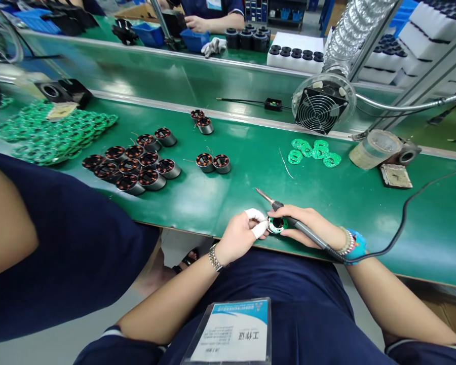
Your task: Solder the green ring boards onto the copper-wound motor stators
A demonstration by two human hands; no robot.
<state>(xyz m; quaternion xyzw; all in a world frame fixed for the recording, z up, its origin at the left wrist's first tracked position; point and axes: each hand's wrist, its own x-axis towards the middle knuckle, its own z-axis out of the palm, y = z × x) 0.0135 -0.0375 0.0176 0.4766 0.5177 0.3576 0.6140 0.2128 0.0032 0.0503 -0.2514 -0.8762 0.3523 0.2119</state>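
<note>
At the near table edge lies a motor stator with a green ring-shaped circuit board on top point(277, 224). My left hand point(247, 230), with white covers on thumb and finger, is closed in a pinch at the stator's left rim; what lies between the fingertips is too small to tell. My right hand point(307, 223) holds a soldering iron point(304, 230), its tip pointing up and left, away from the board. Fingers of the same hand also rest against the stator's right side. Several green ring boards point(313, 151) and a piece of thin wire point(286, 163) lie beyond.
Several copper-wound stators point(137, 165) stand at left, with two pairs point(213, 162) nearer the middle. A pile of green boards point(57, 132) lies far left. A fan point(321, 111), a round tub point(374, 149) and a sponge holder point(395, 175) stand right. A co-worker's arm point(7, 223) is close at left.
</note>
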